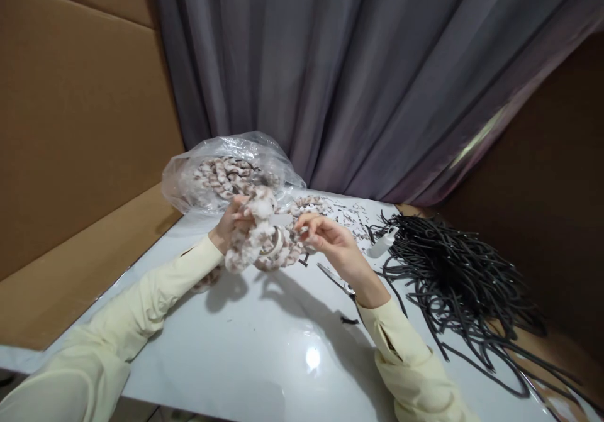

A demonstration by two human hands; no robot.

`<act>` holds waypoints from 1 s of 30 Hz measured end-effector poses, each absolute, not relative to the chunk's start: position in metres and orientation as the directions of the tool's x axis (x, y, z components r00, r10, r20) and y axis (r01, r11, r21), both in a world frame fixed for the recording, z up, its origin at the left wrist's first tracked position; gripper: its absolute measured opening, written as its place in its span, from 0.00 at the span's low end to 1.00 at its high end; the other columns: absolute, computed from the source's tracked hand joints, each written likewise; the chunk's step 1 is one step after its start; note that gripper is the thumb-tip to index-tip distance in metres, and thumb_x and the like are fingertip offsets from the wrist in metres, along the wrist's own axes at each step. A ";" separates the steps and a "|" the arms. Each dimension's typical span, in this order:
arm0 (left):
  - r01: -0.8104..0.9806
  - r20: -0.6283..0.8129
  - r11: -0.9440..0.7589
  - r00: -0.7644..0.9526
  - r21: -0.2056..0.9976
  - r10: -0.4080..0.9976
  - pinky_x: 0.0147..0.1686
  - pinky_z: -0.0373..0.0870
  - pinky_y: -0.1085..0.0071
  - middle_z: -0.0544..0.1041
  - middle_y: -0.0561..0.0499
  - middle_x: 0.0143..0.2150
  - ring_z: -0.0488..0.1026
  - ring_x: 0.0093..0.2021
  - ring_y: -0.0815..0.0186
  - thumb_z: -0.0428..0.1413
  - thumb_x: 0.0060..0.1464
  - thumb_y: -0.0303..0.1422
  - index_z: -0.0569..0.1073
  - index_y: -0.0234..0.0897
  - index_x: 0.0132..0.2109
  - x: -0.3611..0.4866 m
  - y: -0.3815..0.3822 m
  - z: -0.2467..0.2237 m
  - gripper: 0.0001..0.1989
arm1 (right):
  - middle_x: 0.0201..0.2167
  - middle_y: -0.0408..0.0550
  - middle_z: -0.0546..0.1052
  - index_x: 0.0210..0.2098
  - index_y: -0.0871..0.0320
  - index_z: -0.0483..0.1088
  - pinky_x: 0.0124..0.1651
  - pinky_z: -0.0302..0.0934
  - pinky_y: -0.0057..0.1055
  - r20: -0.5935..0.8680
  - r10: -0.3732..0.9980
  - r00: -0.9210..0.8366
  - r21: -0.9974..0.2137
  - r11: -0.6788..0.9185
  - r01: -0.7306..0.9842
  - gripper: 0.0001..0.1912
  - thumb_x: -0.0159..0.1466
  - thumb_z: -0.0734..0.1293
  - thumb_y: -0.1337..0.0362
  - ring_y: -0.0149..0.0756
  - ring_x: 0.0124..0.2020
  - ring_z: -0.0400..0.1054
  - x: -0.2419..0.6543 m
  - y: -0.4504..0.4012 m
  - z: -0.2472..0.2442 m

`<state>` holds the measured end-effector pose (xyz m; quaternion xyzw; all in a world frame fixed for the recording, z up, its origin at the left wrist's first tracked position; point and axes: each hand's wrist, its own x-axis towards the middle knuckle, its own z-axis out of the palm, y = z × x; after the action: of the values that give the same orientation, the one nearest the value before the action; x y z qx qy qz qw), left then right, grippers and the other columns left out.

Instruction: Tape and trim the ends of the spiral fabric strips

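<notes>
Pale yellow sleeves (160, 293), two in number, are seen nearest the camera, leading to two bare hands. Between these, one mottled fluffy piece (252, 243) is held over the white tabletop (212, 365). It is grasped in the curled fingers of the left hand (231, 224); by its right side the right hand (333, 239) is poised with bent fingers, and whether anything is pinched there cannot be told. For good handling, the fluff is probably best steadied lightly by the left grip, so that the pile is not crushed, and parted with the right fingertips so that the one pale loop (277, 244) in it is kept in sight.

Just beyond the left grip, one clear plastic bag (179, 186) is seen, with more fluffy pieces (226, 173) inside, too tangled to be counted. Small scraps (352, 217) beyond the right grip are likewise uncountable. Beside the right wrist, one pair of scissors (333, 276) is partly covered; two short black bits (350, 321) can be counted near it. Right of that hand, one white bottle (384, 244) is propped against a heap of black cords (457, 271), too many to be numbered.
</notes>
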<state>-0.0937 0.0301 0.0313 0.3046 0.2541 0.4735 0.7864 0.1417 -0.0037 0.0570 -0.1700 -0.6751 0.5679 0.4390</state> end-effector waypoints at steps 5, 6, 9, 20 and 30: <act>-0.642 -0.182 0.462 0.454 0.612 0.872 0.05 0.43 0.85 0.46 0.62 0.09 0.40 0.07 0.80 0.52 0.52 0.40 0.57 0.35 0.17 -0.091 0.032 0.038 0.21 | 0.47 0.50 0.67 0.42 0.54 0.62 0.41 0.64 0.31 0.411 0.730 -0.546 -0.900 0.420 -0.115 0.22 0.51 0.73 0.59 0.36 0.45 0.65 0.137 -0.006 0.057; -0.636 -0.194 0.475 0.461 0.609 0.866 0.05 0.43 0.85 0.46 0.62 0.08 0.40 0.07 0.80 0.52 0.52 0.39 0.57 0.35 0.17 -0.088 0.031 0.038 0.21 | 0.47 0.50 0.67 0.43 0.54 0.61 0.39 0.64 0.31 0.410 0.718 -0.563 -0.886 0.459 -0.059 0.25 0.50 0.74 0.59 0.36 0.44 0.65 0.136 -0.008 0.056; -0.621 -0.221 0.505 0.479 0.599 0.850 0.05 0.41 0.86 0.46 0.62 0.09 0.40 0.07 0.80 0.50 0.54 0.37 0.57 0.35 0.17 -0.080 0.026 0.036 0.21 | 0.41 0.49 0.68 0.43 0.55 0.59 0.37 0.63 0.30 0.427 0.692 -0.582 -0.793 0.596 0.127 0.20 0.56 0.69 0.58 0.35 0.40 0.65 0.132 -0.012 0.052; -0.682 -0.239 0.505 0.451 0.529 0.860 0.05 0.45 0.86 0.48 0.61 0.09 0.45 0.07 0.78 0.42 0.59 0.31 0.60 0.35 0.20 -0.070 0.020 0.050 0.19 | 0.20 0.40 0.67 0.28 0.56 0.59 0.24 0.56 0.25 0.524 0.770 -0.364 -0.773 0.609 0.178 0.10 0.63 0.62 0.60 0.28 0.20 0.62 0.132 -0.011 0.048; -0.861 -0.101 0.266 0.247 0.433 0.964 0.07 0.49 0.86 0.55 0.61 0.11 0.51 0.08 0.80 0.42 0.61 0.32 0.65 0.33 0.24 -0.080 0.022 0.073 0.17 | 0.24 0.44 0.71 0.28 0.56 0.62 0.27 0.62 0.28 0.743 0.646 -0.174 -0.569 0.748 0.342 0.06 0.61 0.64 0.65 0.30 0.23 0.65 0.144 -0.017 0.061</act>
<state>-0.0797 0.0223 0.0734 0.1456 0.1756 0.5879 0.7761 0.1437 -0.0171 0.0607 -0.3276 -0.7539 0.1374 0.5527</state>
